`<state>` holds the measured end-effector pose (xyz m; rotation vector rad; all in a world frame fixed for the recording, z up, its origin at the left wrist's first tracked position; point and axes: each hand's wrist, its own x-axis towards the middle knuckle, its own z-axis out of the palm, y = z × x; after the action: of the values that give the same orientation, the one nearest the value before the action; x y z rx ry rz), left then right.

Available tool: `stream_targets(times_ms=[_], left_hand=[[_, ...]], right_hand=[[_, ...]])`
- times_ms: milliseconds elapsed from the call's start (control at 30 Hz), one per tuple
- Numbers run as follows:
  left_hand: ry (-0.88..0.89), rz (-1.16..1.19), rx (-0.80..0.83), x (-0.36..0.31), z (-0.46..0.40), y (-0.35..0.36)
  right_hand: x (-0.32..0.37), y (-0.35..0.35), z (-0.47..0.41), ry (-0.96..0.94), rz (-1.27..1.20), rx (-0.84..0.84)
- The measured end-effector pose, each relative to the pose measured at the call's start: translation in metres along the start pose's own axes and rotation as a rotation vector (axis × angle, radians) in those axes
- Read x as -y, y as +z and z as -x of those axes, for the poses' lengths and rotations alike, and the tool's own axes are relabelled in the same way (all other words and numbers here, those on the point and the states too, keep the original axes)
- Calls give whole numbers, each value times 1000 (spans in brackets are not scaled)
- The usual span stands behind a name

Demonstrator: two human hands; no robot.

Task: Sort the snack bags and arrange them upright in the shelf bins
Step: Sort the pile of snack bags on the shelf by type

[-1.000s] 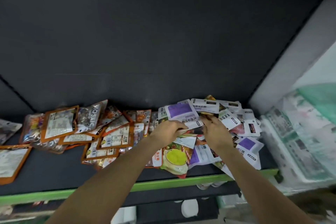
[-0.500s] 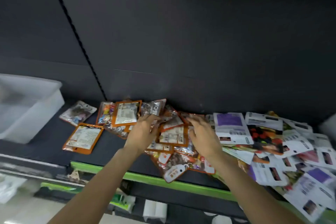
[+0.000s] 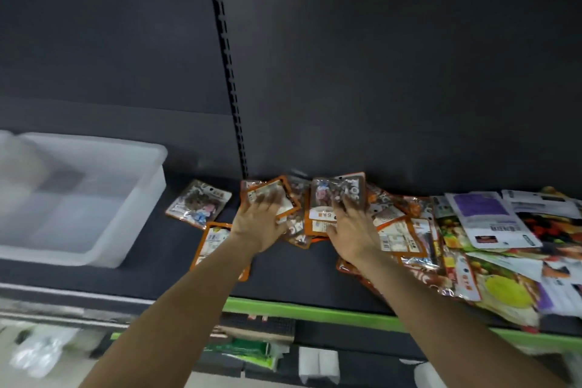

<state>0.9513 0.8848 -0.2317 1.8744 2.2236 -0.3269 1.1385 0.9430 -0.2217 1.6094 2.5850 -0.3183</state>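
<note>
While both hands lie flat, fingers spread and gripping nothing, left hand (image 3: 263, 224) and right hand (image 3: 351, 230) on the orange bags (image 3: 318, 214) right of the bin (image 3: 141, 198), gather matching packs squarely before lifting them left.

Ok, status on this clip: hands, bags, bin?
Left hand and right hand spread flat on orange-edged bags, gripping nothing. Clear bin holds no bags. White-label bags piled right, unsorted.
</note>
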Motion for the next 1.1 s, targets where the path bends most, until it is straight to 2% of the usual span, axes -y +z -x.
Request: stream_targets(times_ms=[100,200,267,367,433,500,567,633,700,767,900,1000,1100], left_hand=[[-143,24,87,47,26,24],[-193,124,145,81,43,34],[-208,276,50,85,44,30],[-190,455,-222,74,42,23],[-99,488,-392,64,38,21],[17,483,-474,56,29,18],[120,439,-419,47,20,18],[187,356,-247,39,13,20],[210,216,-104,35,5,24],[192,96,-62,37,-1,29],[122,-10,-116,53,-2,34],[26,-24,-88,75,12,41],[-112,62,-82,105,29,42]], right_hand=[[7,3,-1,28,-13,-3],[17,6,-6,45,1,24],[28,8,-9,37,16,44],[61,15,-9,-78,-48,76],[84,17,-7,-180,-179,92],[93,15,-8,-217,-244,-4],[81,10,-10,-171,-113,-193],[56,7,-10,-41,17,-242],[28,9,-9,102,98,-108],[12,12,-9,160,124,38],[22,19,-9,55,78,81],[48,28,-2,-55,20,85],[78,35,-1,-166,-116,113]])
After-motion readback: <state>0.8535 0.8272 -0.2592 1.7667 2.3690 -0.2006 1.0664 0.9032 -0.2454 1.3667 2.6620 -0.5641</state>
